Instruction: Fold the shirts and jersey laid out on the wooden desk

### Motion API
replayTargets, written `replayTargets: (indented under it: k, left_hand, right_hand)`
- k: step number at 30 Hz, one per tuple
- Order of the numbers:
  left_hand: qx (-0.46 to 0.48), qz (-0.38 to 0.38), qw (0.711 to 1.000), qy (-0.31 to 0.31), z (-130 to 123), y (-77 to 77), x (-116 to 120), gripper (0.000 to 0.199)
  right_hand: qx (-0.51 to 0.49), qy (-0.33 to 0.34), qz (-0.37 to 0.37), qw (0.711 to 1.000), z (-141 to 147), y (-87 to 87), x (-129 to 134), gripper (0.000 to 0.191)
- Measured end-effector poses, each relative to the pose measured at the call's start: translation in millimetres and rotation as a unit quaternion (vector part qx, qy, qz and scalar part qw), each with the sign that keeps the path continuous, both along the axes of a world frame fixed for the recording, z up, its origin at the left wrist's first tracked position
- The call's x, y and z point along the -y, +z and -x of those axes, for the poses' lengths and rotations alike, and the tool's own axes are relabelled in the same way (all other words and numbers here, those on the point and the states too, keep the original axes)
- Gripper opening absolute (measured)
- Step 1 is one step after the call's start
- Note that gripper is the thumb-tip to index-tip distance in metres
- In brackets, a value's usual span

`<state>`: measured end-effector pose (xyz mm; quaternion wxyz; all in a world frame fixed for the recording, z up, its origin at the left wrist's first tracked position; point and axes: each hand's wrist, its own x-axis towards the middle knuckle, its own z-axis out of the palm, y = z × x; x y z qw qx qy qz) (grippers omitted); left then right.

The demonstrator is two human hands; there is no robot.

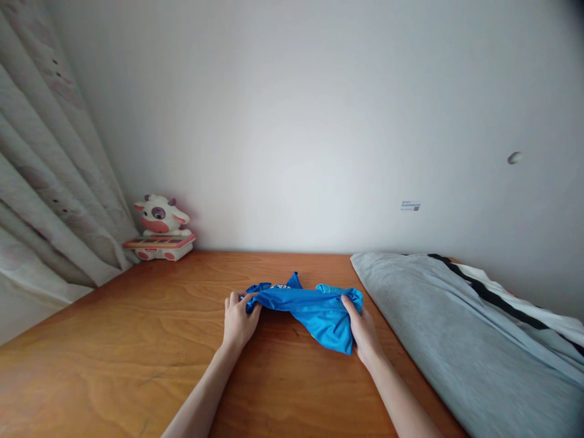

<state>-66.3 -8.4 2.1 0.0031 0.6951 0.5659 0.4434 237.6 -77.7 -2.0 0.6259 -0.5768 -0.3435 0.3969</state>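
Note:
A crumpled blue garment, of thin shiny cloth, stretches between my two hands over the wooden tabletop. White lettering shows on its far side, and its right part is a lighter blue. My left hand pinches the bunched left end, fingers curled round the cloth. At the other end, my right hand grips the garment with the thumb on top; its other fingers are mostly hidden behind the fabric. A loose flap hangs down beside the right hand. The garment's exact kind cannot be made out.
A toy cow with a keyboard stands at the back left, beside a pale curtain. Along the right lies a grey cloth with black and white bands. Behind the wood rises a white wall bearing a small label.

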Motion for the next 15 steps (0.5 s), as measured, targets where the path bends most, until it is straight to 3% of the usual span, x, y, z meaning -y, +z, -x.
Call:
replayTargets:
  k: [5,9,13,15]
  left_hand:
    - [0.03,0.042,0.998,-0.034,0.4,5.9,5.8,0.031]
    - [0.055,0.058,0.995,-0.066,-3.0,8.2,9.2,0.028]
    - [0.155,0.097,0.979,-0.092,-6.1,16.0,11.1,0.029]
    - [0.242,0.152,0.951,-0.12,-7.4,21.2,12.1,0.034]
  right_hand:
    - [-0.1,0.047,0.014,0.994,3.8,8.0,4.2,0.052]
    - [-0.099,0.058,0.014,0.993,5.7,7.2,4.3,0.051]
    - [-0.12,0.057,0.014,0.991,5.3,9.0,3.9,0.058]
    - [-0.144,0.067,0.022,0.987,4.4,13.6,5.1,0.061]
